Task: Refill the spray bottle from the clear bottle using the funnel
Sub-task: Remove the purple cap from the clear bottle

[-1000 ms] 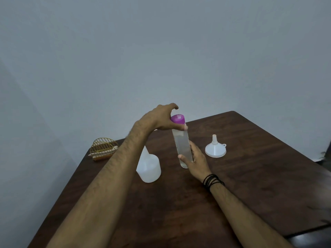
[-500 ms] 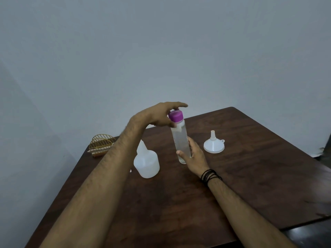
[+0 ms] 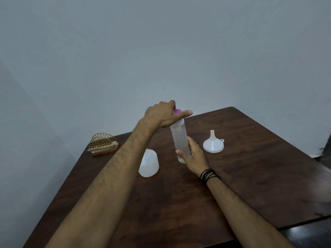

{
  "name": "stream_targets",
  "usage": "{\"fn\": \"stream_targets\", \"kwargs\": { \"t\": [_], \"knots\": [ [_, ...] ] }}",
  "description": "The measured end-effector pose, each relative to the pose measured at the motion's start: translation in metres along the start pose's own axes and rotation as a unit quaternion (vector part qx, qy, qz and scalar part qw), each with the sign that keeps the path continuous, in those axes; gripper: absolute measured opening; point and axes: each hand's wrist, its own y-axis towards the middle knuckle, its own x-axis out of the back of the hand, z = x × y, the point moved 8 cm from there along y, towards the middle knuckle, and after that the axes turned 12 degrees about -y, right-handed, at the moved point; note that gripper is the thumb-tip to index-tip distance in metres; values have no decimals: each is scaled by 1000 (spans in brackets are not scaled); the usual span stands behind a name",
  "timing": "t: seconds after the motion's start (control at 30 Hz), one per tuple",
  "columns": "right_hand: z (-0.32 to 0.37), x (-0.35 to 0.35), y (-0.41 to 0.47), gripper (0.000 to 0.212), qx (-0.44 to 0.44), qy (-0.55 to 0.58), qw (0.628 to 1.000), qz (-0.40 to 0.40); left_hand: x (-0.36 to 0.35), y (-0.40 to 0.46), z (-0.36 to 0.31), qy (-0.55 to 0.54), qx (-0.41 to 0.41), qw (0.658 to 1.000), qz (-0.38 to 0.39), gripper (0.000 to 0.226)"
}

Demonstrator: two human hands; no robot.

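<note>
Unscrewing the purple cap [image 3: 177, 111] with left hand [image 3: 162, 114] curled over it, right hand [image 3: 192, 155] gripping the clear bottle [image 3: 179, 138] low, keeping it upright.

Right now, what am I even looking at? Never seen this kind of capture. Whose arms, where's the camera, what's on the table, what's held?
There is no machine here: a person works with two bare hands, and one wide-angle camera on their head looks forward and down, so both forearms reach in from the bottom of the picture.

On the dark wooden table stand a clear bottle with a purple cap, a white translucent bottle partly hidden by the left forearm, an upside-down white funnel, and a gold wire holder at the far left corner.

The right hand grips the clear bottle near its base. The left hand holds the purple cap from above, apparently to unscrew it. The funnel is untouched.
</note>
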Motion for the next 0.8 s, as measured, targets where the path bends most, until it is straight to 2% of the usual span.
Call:
{"fn": "stream_targets", "kwargs": {
  "t": [0.1,0.2,0.27,0.33,0.47,0.63,0.73,0.8],
  "knots": [
    [-1,-1,2,76,-5,1,1000,1,-5,-3,-7,-121,-48,988,81,82],
    [-3,-3,4,77,-5,-2,1000,3,-6,-7,-14,-149,-96,971,162,61],
    [-4,-3,4,77,-1,-6,1000,3,-1,-3,-12,-125,-90,978,142,44],
    [-4,-3,4,76,0,-6,1000,3,3,0,-8,-108,-70,986,109,36],
    [-3,-3,5,76,3,0,1000,1,13,2,-4,-96,-35,995,11,48],
    [-2,0,3,79,16,-16,1000,-20,29,-15,12,-106,-23,993,-57,48],
    [0,10,-3,91,12,-17,997,-79,36,-36,35,-115,-10,989,-96,49],
    [13,24,-12,87,66,-61,982,-166,40,-52,58,-115,12,987,-110,51]
  ]
}}
